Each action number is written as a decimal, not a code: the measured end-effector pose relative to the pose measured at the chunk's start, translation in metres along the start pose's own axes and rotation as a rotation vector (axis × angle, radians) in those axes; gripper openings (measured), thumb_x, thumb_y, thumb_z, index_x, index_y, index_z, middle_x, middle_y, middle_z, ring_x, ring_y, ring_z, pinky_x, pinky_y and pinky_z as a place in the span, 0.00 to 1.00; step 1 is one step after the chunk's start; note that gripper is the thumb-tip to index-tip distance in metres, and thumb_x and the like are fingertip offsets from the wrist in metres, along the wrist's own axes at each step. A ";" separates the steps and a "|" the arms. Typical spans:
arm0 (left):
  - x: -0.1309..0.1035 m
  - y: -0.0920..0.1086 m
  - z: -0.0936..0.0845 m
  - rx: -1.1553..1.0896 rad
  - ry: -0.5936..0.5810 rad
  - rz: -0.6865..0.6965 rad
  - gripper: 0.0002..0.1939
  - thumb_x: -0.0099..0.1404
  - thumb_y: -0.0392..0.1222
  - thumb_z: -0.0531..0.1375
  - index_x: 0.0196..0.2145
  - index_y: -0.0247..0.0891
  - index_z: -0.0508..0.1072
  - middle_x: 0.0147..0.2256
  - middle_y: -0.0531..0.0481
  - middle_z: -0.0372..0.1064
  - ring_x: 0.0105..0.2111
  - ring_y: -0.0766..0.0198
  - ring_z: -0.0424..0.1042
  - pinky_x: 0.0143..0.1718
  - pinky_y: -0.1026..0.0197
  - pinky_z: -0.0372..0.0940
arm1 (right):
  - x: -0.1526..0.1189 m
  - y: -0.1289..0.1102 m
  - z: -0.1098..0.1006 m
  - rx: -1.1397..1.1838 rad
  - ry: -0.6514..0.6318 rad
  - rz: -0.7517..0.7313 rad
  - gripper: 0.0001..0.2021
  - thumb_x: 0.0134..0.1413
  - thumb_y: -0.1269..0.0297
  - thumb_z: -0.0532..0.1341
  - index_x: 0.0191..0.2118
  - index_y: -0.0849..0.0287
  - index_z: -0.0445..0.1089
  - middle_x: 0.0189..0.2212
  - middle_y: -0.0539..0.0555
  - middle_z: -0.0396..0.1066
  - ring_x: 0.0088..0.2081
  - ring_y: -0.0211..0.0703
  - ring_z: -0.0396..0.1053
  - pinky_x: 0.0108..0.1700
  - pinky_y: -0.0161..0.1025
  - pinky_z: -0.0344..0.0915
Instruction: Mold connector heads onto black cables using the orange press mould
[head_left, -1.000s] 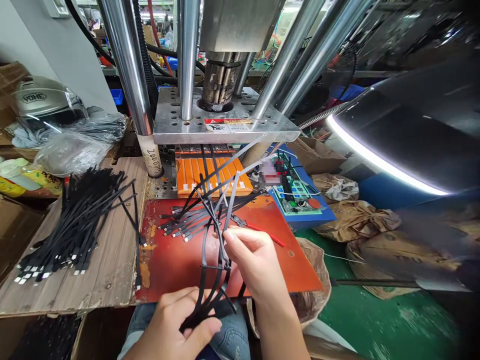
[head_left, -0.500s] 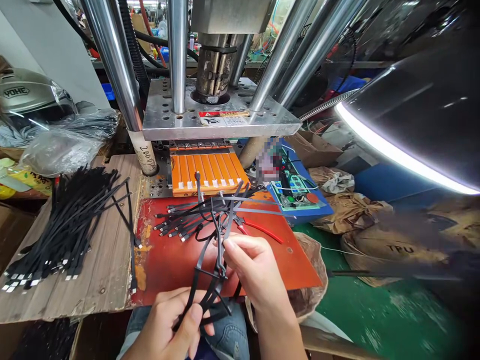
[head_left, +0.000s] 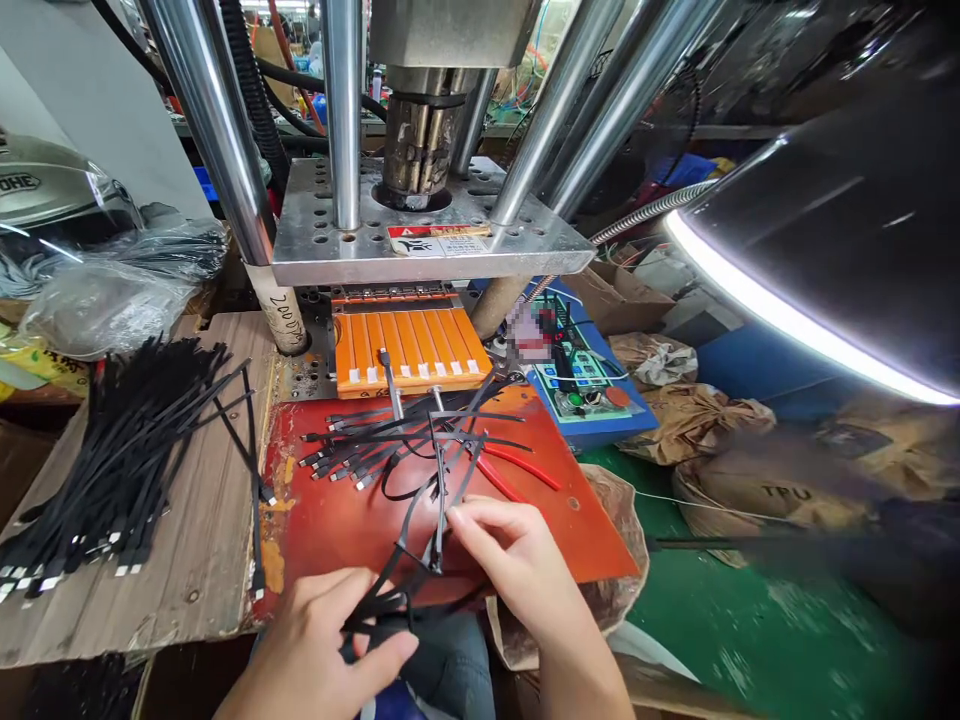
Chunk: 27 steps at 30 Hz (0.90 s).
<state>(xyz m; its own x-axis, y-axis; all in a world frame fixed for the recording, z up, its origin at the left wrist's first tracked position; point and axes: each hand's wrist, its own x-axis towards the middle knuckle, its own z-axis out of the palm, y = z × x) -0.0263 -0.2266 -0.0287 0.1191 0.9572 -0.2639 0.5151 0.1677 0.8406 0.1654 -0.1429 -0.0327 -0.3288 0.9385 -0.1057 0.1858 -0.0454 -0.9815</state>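
In the head view, my left hand [head_left: 322, 630] is curled round the lower part of a bunch of flat black cables [head_left: 386, 597], its thumb standing somewhat apart. My right hand [head_left: 510, 560] pinches a thin dark strip [head_left: 441, 500] of the same tangle between thumb and forefinger. Beyond the fingers, a pile of flat black cables with small plugs [head_left: 360, 455] lies on the red board [head_left: 330, 545]. Red-handled pliers [head_left: 525, 465] rest on that board, partly under the cables. The ends inside my left palm are hidden.
A press with a steel plate [head_left: 427, 265] stands over an orange mould block [head_left: 405, 345]. More black cables [head_left: 127, 450] are heaped on the wooden board [head_left: 187, 600] at left. At right are a blue control box [head_left: 600, 430], brown bags [head_left: 720, 420] and a bright lamp [head_left: 810, 320].
My left thumb has moved away from its fingers, loosening round the cables. My right hand and the strip have come slightly lower. The whole view has shifted a little.
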 end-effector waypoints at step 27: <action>0.007 -0.017 0.008 0.044 0.019 -0.134 0.15 0.57 0.54 0.61 0.32 0.38 0.72 0.28 0.49 0.71 0.29 0.60 0.72 0.29 0.64 0.68 | -0.021 0.041 -0.014 -0.158 0.415 0.109 0.17 0.50 0.54 0.59 0.25 0.64 0.75 0.19 0.54 0.69 0.21 0.40 0.65 0.24 0.34 0.59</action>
<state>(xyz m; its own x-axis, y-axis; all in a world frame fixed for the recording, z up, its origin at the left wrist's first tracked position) -0.0277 -0.2243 -0.0483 0.0308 0.9314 -0.3626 0.5619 0.2839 0.7770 0.1925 -0.1594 -0.0690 0.0932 0.9904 -0.1022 0.3484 -0.1286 -0.9285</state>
